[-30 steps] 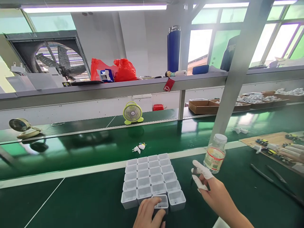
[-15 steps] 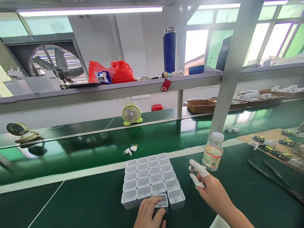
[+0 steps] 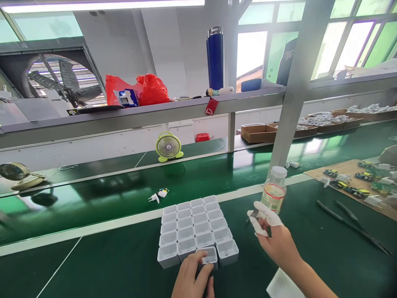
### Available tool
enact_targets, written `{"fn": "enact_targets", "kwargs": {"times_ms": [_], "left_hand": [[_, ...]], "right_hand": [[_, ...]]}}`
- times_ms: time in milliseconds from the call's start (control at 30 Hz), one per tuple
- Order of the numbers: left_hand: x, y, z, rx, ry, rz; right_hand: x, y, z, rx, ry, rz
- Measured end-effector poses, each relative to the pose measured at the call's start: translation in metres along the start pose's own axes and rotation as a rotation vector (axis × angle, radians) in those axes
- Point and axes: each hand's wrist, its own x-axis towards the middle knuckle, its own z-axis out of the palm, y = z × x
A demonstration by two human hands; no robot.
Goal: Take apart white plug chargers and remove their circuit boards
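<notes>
Desk: green desk (image 3: 108, 265) beside conveyor.
Left hand (image 3: 192, 281): grips near white shell (image 3: 208, 257) in the block.
Right hand (image 3: 276, 240): taped fingers pinch a small dark part (image 3: 253, 214) near bottle (image 3: 273, 190).

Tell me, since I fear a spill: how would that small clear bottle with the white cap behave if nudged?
The bottle stands upright, taller than its base is wide, so it would probably tip rather than slide. It looks round, so once down it might roll. Its cap is on, which should limit leaking. The right hand is close beside it.
</notes>
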Motion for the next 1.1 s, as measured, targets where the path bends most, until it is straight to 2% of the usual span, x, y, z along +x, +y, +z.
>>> {"fn": "enact_targets", "kwargs": {"times_ms": [133,333,500,667,800,967,1000,1100], "left_hand": [[-0.003,-0.002,0.003,-0.027,0.04,-0.037],[-0.004,-0.003,0.003,-0.039,0.003,-0.022],[-0.001,0.001,-0.003,-0.142,-0.014,-0.023],[0.004,0.007,-0.012,-0.217,-0.048,-0.043],[0.008,0.007,-0.017,-0.204,-0.116,0.0],[0.008,0.005,-0.016,-0.171,-0.089,0.025],[0.008,0.005,-0.015,-0.169,-0.078,0.025],[0.007,0.005,-0.015,-0.153,-0.032,0.018]], "right_hand": [[0.002,-0.004,-0.001,-0.047,-0.108,-0.016],[0.002,-0.004,-0.001,0.014,0.001,0.015],[0.002,-0.004,-0.001,-0.041,-0.103,0.02],[0.002,-0.006,-0.002,-0.002,-0.081,0.047],[0.002,-0.006,-0.002,-0.031,-0.177,0.062],[0.002,-0.008,-0.005,0.048,0.032,0.069],[0.002,-0.009,-0.007,0.046,0.02,0.077],[0.003,-0.011,-0.009,-0.004,-0.173,0.103]]}}
